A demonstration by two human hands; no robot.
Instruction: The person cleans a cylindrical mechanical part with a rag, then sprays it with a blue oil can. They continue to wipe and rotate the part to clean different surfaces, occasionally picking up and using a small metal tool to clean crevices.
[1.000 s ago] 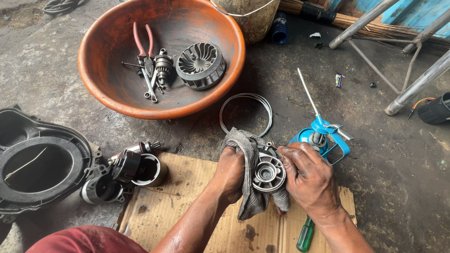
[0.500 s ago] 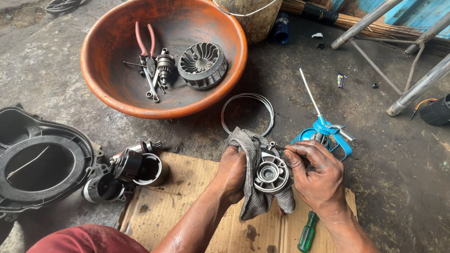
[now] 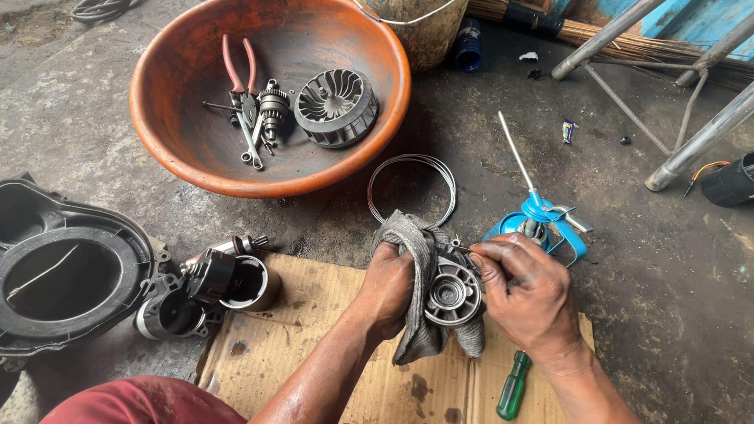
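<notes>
The round metal housing (image 3: pixel 451 294) sits between my two hands just above the cardboard sheet (image 3: pixel 314 369), its open stepped face turned up at me and a grey rag (image 3: pixel 416 259) wrapped round its far side and underside. My left hand (image 3: pixel 386 289) is clenched on the rag and, through it, on the housing's left flank; my right hand (image 3: pixel 525 297) grips the right rim, fingers curled over the top edge where a small pin or bolt sticks out. Both hands look oily, so I judge the biggest risk is the housing slipping out sideways and knocking onto the cardboard or the concrete floor (image 3: pixel 644 259), which could dent its rim. The loose tail of rag hanging below could also snag on that small pin and tug the part askew. Just behind my right hand stands the blue oil can (image 3: pixel 542 224) with its long thin spout; a careless elbow or wrist could tip it. The green-handled screwdriver (image 3: pixel 512 386) lies near my right wrist, easy to roll off the cardboard. Farther out, the wire ring (image 3: pixel 375 184), the orange basin (image 3: pixel 196 169) holding pliers (image 3: pixel 238 74) and a finned wheel (image 3: pixel 336 107), and the black motor parts (image 3: pixel 204 290) at left are well apart.
</notes>
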